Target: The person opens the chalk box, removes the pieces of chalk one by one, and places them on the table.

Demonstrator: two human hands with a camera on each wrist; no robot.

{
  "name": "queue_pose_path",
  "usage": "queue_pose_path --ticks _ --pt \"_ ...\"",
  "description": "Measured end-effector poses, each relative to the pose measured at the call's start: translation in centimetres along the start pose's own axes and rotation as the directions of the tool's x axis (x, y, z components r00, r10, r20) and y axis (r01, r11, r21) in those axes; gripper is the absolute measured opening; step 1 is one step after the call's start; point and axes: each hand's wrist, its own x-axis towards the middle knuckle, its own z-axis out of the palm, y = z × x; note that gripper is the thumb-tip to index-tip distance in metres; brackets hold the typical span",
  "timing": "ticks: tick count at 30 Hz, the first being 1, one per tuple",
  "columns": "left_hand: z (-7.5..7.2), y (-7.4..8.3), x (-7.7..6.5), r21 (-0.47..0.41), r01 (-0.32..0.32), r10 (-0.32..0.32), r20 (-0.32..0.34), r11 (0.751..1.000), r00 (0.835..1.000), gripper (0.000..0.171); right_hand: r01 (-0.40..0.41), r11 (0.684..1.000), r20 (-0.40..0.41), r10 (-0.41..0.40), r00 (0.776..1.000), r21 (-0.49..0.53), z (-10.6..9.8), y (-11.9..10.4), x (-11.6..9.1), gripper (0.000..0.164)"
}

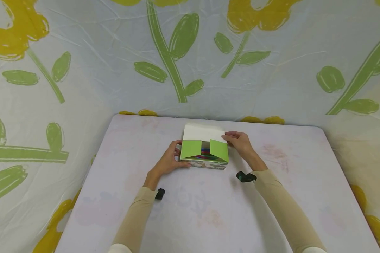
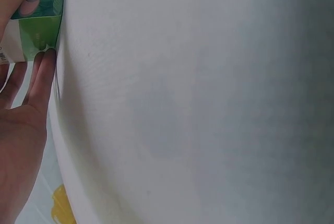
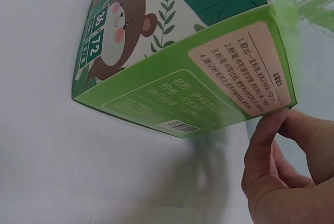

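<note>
the box (image 1: 204, 154) is used as landmark: it sits on the white table (image 1: 209, 211), mid-way across, toward the far edge, w/ its white lid (image 1: 202, 133) stood up at the back and two green side flaps (image 1: 191, 149) folded in over the opening. coloured pens (image 1: 206, 153) are seen inside, between the flaps.

the left hand (image 1: 171, 160) is laid against the box's left end, fingers (image 2: 43, 72) fairly straight and touching its green side; nothing is gripped. the right hand (image 1: 239, 140) is at the box's right rear corner, where the lid edge is pinched between thumb and fingers, though the exact contact is hard to tell from the wrist view.

risk, as judged: the box seems tipped up off the table in the right wrist view, so pens could slide out if it's tilted further w/ the flaps loose; the lid could be creased if pulled hard by one corner.

writing: "72" and what looks like "36" are printed by a bear drawing (image 3: 122, 25) on the front; a barcode (image 3: 180, 126) and small chinese text are on the green side, too small to be read.
</note>
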Motion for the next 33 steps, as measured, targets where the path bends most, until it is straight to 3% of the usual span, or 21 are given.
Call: queue_pose_path --ticks 10,15,26,33 --pt "0.0 0.5 -0.1 0.040 0.023 -0.023 0.004 0.999 1.000 0.103 -0.166 0.986 0.032 0.166 0.986 -0.023 -0.3 0.1 0.0 0.057" --pt "0.0 0.3 -0.1 0.052 0.026 -0.026 -0.001 0.998 1.000 0.104 -0.222 0.975 0.074 0.219 0.973 0.032 -0.3 0.7 0.2 0.062" --pt "0.0 0.3 -0.2 0.023 0.062 -0.062 0.005 0.998 0.998 0.105 -0.114 0.980 0.084 0.102 0.991 0.161 -0.7 0.0 -0.6 0.069" --pt "0.0 0.5 -0.2 -0.002 0.084 -0.084 0.007 0.996 0.996 0.106 -0.094 0.970 0.085 0.076 0.993 0.223 -1.1 -0.3 -1.4 0.065"
